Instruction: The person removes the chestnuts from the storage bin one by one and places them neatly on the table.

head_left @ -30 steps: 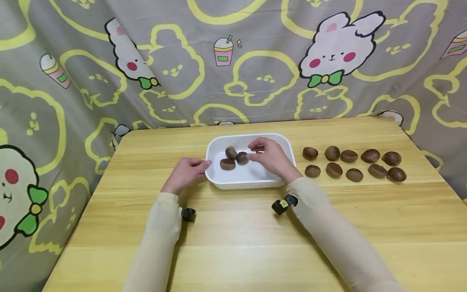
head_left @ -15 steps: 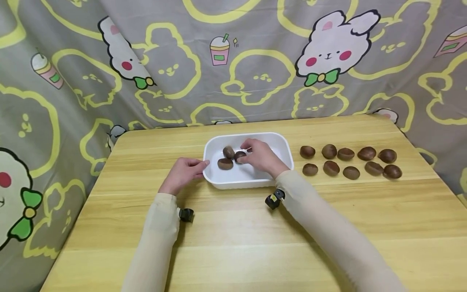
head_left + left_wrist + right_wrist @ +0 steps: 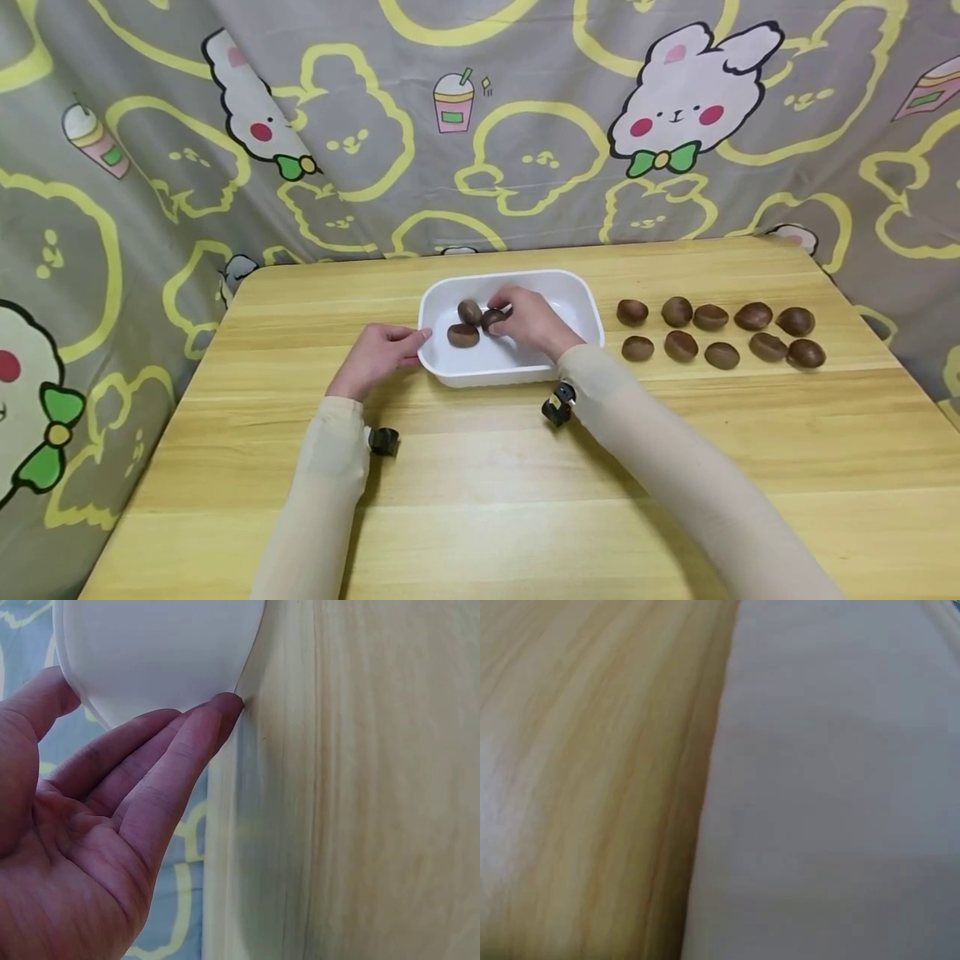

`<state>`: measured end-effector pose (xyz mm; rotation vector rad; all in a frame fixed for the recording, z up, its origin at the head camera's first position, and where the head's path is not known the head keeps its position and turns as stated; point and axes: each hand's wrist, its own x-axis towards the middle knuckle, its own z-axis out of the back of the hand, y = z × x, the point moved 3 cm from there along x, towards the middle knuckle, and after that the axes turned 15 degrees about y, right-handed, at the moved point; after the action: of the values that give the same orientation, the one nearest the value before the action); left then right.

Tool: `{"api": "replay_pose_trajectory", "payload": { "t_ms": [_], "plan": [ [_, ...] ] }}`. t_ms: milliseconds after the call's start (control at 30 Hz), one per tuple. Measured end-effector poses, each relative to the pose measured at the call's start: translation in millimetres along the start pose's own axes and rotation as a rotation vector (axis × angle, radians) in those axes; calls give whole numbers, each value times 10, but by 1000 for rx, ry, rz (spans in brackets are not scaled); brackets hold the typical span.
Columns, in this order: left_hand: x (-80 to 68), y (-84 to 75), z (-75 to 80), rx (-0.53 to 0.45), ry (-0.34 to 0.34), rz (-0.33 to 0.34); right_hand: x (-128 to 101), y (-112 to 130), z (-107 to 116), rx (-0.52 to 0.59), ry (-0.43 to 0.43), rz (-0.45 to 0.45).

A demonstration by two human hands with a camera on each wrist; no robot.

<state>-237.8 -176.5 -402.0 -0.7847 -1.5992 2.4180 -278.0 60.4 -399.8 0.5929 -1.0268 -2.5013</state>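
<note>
The person's right hand [image 3: 534, 321] is down inside the white plastic tray [image 3: 577, 293], its fingertips curled onto a chestnut [image 3: 492, 317] that sits against the tray floor. From the head view the fingers look pinched on that nut, though part of it is hidden behind them. Two more chestnuts lie in the tray just beside it: one toward the back [image 3: 469, 312] and one nearer the left wall [image 3: 462, 336], all three close together in the tray's left half.

The left hand [image 3: 378, 354] rests on the desk [image 3: 480, 483] at the tray's left end, fingers nearly straight and relaxed. In the left wrist view its fingertips [image 3: 217, 716] press against the tray's rounded outer wall [image 3: 157, 652], thumb up at the other side, steadying rather than clasping it.

To the right of the tray, well apart from both hands, ten chestnuts lie in two rows [image 3: 720, 335] on the bare wood. The right wrist view shows only the tray's white surface [image 3: 840, 787] next to the desk grain [image 3: 585, 765], too close and blurred for more. A cartoon rabbit cloth [image 3: 480, 125] hangs behind the desk.
</note>
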Motion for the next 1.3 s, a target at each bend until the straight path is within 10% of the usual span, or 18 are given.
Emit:
{"api": "replay_pose_trajectory", "payload": {
  "t_ms": [1300],
  "plan": [
    [-3, -28, -5, -7, 0, 8, -191, -22, 175, 146, -57, 8]
  ]
}}
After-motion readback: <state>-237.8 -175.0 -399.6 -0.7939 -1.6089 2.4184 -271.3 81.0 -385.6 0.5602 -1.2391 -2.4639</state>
